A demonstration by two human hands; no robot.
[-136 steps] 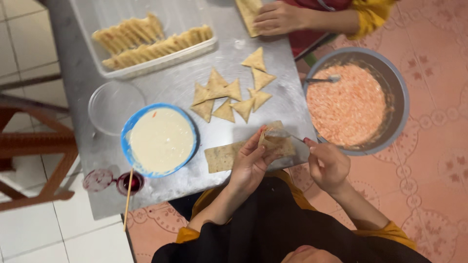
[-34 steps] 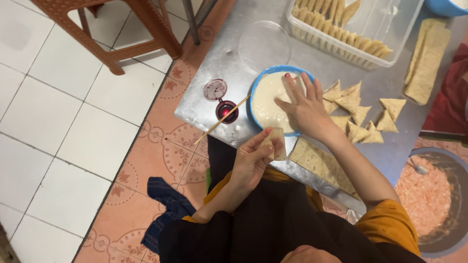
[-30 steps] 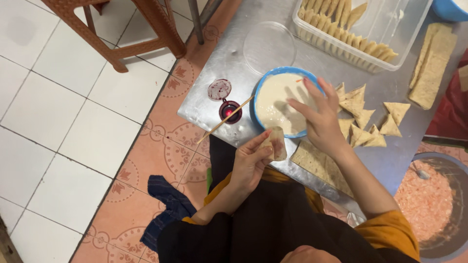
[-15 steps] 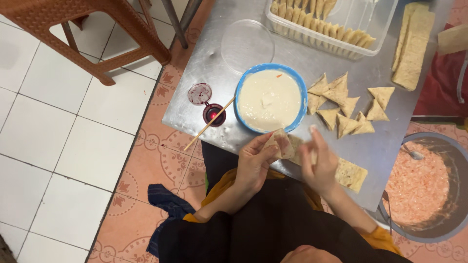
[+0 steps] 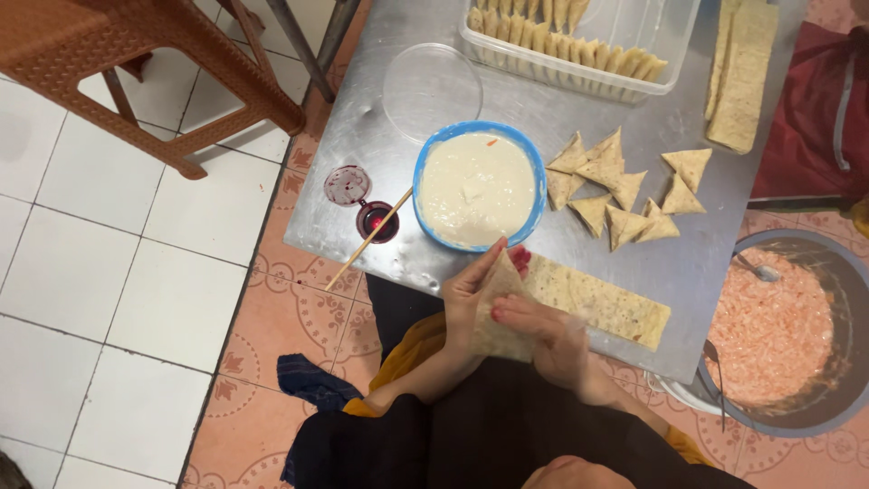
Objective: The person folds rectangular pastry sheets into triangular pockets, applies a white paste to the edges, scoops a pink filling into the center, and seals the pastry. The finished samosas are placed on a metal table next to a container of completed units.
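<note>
My left hand (image 5: 472, 294) and my right hand (image 5: 543, 333) both hold a pale folded pastry wrapper (image 5: 501, 312) just off the near edge of the metal table (image 5: 670, 263). The right fingers press on the wrapper's flat face while the left fingers pinch its upper edge. Directly above the hands stands a blue bowl of white paste (image 5: 477, 186). A strip of flat wrappers (image 5: 602, 303) lies on the table to the right of my hands.
Several folded triangles (image 5: 625, 195) lie mid-table. A clear tub of rolled pastries (image 5: 579, 50), a clear lid (image 5: 431, 91) and a wrapper stack (image 5: 742, 72) sit farther back. A pot of orange filling (image 5: 778, 330) stands right. A small red cup with stick (image 5: 376, 222) and an orange stool (image 5: 136, 72) are left.
My right hand left the paste bowl and came back onto the wrapper held in my left hand. The view shifted so the table sits higher and more central.
</note>
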